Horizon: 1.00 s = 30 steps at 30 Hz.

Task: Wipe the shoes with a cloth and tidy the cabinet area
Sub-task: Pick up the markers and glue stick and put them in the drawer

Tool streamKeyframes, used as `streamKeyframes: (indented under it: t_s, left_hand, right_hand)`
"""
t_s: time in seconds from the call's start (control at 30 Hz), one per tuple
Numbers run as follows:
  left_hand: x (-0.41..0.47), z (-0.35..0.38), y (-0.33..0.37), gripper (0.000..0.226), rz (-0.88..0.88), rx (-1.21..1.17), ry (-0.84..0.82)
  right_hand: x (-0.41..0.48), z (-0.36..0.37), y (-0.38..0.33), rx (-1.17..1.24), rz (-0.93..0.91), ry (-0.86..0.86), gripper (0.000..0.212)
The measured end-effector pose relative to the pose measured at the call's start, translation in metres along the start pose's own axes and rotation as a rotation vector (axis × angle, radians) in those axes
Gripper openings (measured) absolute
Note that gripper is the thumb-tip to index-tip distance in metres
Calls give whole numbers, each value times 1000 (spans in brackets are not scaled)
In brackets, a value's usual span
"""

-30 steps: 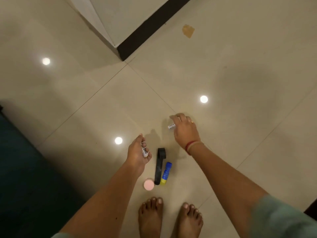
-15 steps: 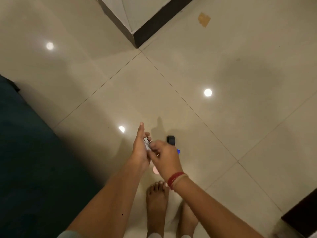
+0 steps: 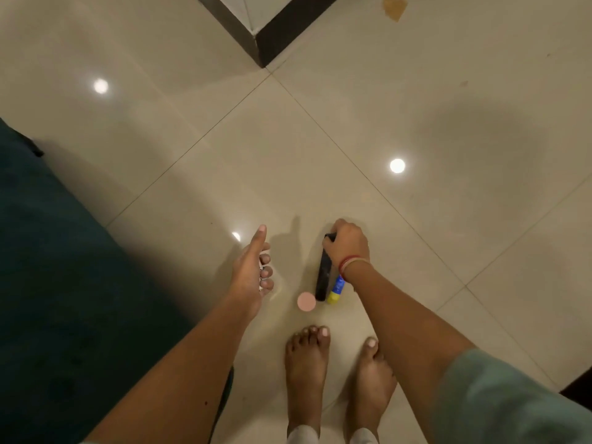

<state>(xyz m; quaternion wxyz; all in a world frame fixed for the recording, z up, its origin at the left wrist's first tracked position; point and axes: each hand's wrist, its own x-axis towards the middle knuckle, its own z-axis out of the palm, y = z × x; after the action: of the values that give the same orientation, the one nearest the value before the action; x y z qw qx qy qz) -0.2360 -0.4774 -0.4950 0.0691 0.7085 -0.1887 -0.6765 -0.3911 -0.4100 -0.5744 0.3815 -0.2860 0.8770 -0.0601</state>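
Three small items lie on the tiled floor just ahead of my bare feet: a long black tube (image 3: 323, 277), a blue and yellow stick (image 3: 336, 288) beside it, and a round pink lid or container (image 3: 306, 301). My right hand (image 3: 347, 245) grips the far end of the black tube, which still touches the floor. My left hand (image 3: 253, 270) hovers to the left, its fingers curled round small white items (image 3: 261, 272) that are mostly hidden, with the thumb sticking out. No shoes, cloth or cabinet show.
A dark teal sofa or rug edge (image 3: 64, 267) fills the left side. A wall corner with a dark skirting (image 3: 256, 36) stands at the top. A brown patch (image 3: 395, 6) marks the floor at the top right. A dark object (image 3: 576, 392) sits at the right edge.
My right hand passed a small white item to the left hand, then moved right and down onto the black tube. The left hand has stayed curled round its items.
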Motion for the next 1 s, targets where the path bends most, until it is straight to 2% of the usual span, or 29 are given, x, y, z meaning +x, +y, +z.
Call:
streamKeyframes:
  t_s: [0.07,0.13,0.2,0.27,0.3,0.4,0.5,0.57,0.63,0.7,0.73,0.8,0.87,1.0]
  left_hand:
    - [-2,-6,-1,44,45,69,14]
    - [-8,-10,0,48,89,186,12]
    - [-18,-8,4,55,90,276,-62]
    - [-30,-3,10,69,68,323,-185]
    - [-36,1,12,72,65,319,-240]
    - [-55,8,14,54,32,319,-377]
    - [-55,5,13,50,48,266,-419]
    - [-52,4,10,49,24,207,-429]
    - [-45,1,5,40,-6,130,-407]
    - [-35,-5,-1,30,-22,51,-368]
    - [-30,-10,-5,28,-32,23,-352]
    - [-19,-19,-12,26,-48,-13,-319]
    - [-10,-27,-21,24,-64,-97,-284]
    - [4,-41,-34,21,-95,-247,-245]
  right_hand:
    - [-2,-9,-4,209,64,41,16]
    - [-17,-24,-15,552,78,36,5]
    - [-47,-44,-33,792,12,-55,5]
    - [-78,-58,-50,888,-74,-156,9]
    - [-91,-62,-56,882,-109,-174,12]
    - [-107,-67,-63,793,-166,-156,13]
    - [-110,-70,-65,709,-205,-103,22]
    - [-108,-70,-61,632,-241,-38,19]
    - [-98,-67,-48,624,-201,117,13]
    - [-81,-53,-26,597,-60,215,7]
    - [-73,-42,-13,518,31,179,4]
    - [-66,-11,8,306,196,-11,24]
    - [-64,21,20,230,248,-119,38]
    - [-57,50,20,310,234,-33,32]
